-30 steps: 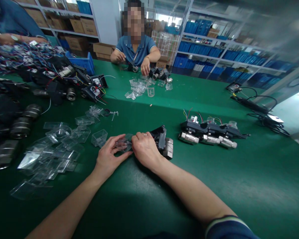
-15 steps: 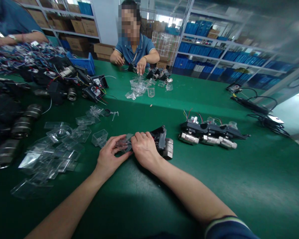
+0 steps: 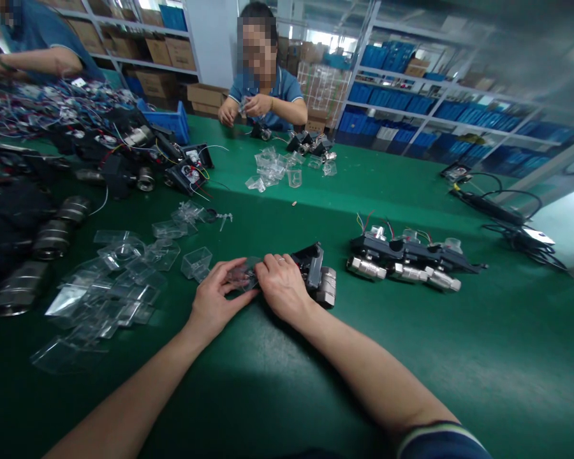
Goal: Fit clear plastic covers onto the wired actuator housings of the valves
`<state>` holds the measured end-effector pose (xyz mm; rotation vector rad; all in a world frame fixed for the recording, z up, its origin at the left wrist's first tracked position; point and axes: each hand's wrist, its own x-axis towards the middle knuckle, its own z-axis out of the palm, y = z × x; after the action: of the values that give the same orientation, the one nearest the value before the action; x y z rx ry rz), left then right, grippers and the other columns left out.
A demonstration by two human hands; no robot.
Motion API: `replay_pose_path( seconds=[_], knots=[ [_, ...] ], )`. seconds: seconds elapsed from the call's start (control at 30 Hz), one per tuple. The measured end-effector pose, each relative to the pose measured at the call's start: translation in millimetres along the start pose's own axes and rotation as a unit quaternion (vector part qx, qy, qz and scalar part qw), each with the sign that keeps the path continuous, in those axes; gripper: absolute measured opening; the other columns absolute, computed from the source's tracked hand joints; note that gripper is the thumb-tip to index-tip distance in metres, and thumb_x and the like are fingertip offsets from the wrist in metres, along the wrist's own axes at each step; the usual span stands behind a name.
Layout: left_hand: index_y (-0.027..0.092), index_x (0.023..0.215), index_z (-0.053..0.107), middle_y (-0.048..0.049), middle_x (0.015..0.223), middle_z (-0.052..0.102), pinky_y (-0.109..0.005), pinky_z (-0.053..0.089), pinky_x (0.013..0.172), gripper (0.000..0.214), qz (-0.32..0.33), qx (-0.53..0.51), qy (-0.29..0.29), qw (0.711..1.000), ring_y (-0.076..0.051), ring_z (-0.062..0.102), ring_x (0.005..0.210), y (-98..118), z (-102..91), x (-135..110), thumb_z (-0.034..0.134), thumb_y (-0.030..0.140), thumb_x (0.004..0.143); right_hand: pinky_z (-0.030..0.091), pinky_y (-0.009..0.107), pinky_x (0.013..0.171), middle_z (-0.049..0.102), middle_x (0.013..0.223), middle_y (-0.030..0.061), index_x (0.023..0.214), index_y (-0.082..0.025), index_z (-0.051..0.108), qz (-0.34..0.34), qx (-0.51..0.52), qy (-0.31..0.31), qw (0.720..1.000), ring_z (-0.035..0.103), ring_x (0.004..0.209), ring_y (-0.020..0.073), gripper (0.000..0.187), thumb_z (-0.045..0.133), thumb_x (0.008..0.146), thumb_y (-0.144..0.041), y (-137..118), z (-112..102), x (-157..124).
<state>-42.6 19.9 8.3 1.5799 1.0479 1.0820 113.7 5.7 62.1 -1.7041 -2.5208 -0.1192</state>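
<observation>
On the green desk (image 3: 411, 357), ahead of me, I list the following, largest first.

Shelving (image 3: 435, 108): far wall, stocked with blue boxes; cardboard cartons on the racks at left.

Co-workers: one person (image 3: 263, 95) seated across the desk, both hands raised at chest level around a small part; a second person's arm (image 3: 33, 60) at the far left edge, above a tangle of wires (image 3: 52, 108).

Metal fittings (image 3: 52, 236): dark cylindrical pieces at the left edge, lying side by side.

Finished valves (image 3: 404, 258): a row of black-bodied units with silver ends and coloured leads, to the right of my hands, well apart from them.

Clear covers (image 3: 110, 287): a loose heap of transparent plastic pieces left of my hands; a smaller heap (image 3: 272, 169) in front of the seated person.

Cable (image 3: 502, 213): black, coiled at the far right.

Valve (image 3: 318, 277): black housing with a silver fitting, lying on the desk just beyond my right hand and partly hidden by it.

Left hand (image 3: 215, 299): fingers curled, thumb and tips closed on the cover.

Right hand (image 3: 282, 287): ring on one finger, fingers bent down and pressed on the cover's other edge, knuckles against the valve.

Cover (image 3: 242, 275): one small clear piece, pinched between both hands, just left of the valve, near the desk's centre.
</observation>
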Motion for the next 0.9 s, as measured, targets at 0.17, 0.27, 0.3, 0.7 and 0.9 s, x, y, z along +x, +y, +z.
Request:
replay_pose_path(
  seconds=[0.17, 0.27, 0.3, 0.7, 0.9],
  knots=[
    [0.022, 0.115, 0.056, -0.0055, 0.111, 0.058, -0.040, 0.057, 0.083, 0.054, 0.024, 0.060, 0.014, 0.998, -0.017, 0.065, 0.085, 0, -0.7, 1, 0.076, 0.037, 0.067, 0.040, 0.036, 0.073, 0.062, 0.088, 0.0109, 0.093, -0.012, 0.060, 0.007, 0.009, -0.043, 0.999, 0.059, 0.083, 0.0246, 0.017, 0.043, 0.089, -0.013, 2, -8, -2],
    [0.023, 0.114, 0.057, -0.0046, 0.108, 0.057, -0.038, 0.058, 0.082, 0.050, 0.046, 0.063, 0.006, 0.997, -0.017, 0.065, 0.085, 2, -0.2, 0, 0.074, 0.036, 0.069, 0.040, 0.037, 0.075, 0.062, 0.088, 0.0113, 0.092, -0.011, 0.060, -0.005, 0.001, -0.049, 0.999, 0.059, 0.085, 0.0251, 0.019, 0.042, 0.088, -0.012, 0, -10, -2],
    [0.023, 0.114, 0.057, -0.0044, 0.108, 0.056, -0.037, 0.057, 0.082, 0.049, 0.051, 0.062, 0.002, 0.997, -0.017, 0.065, 0.086, 3, 0.1, 0, 0.073, 0.036, 0.070, 0.040, 0.037, 0.076, 0.062, 0.088, 0.0117, 0.092, -0.011, 0.060, -0.005, -0.001, -0.049, 0.999, 0.059, 0.086, 0.0247, 0.019, 0.041, 0.088, -0.011, 0, -10, -2],
    [0.021, 0.113, 0.054, -0.0042, 0.097, 0.063, -0.037, 0.057, 0.075, 0.052, 0.008, 0.034, 0.008, 0.999, -0.019, 0.065, 0.078, 14, 6.6, 3, 0.071, 0.036, 0.066, 0.045, 0.036, 0.084, 0.051, 0.118, 0.0133, 0.132, -0.015, 0.034, -0.043, 0.054, -0.015, 0.997, 0.053, 0.102, 0.0227, 0.053, 0.048, 0.082, -0.010, 0, -32, -13],
    [0.020, 0.114, 0.057, -0.0062, 0.099, 0.064, -0.035, 0.051, 0.073, 0.040, 0.010, 0.108, -0.007, 0.994, -0.019, 0.060, 0.080, 30, -15.3, 17, 0.053, 0.042, 0.081, 0.048, 0.032, 0.082, 0.055, 0.114, 0.0109, 0.122, -0.014, 0.039, 0.017, 0.146, -0.020, 0.989, 0.058, 0.096, 0.0200, 0.046, 0.052, 0.078, -0.011, 9, -24, -10]
  ],
)
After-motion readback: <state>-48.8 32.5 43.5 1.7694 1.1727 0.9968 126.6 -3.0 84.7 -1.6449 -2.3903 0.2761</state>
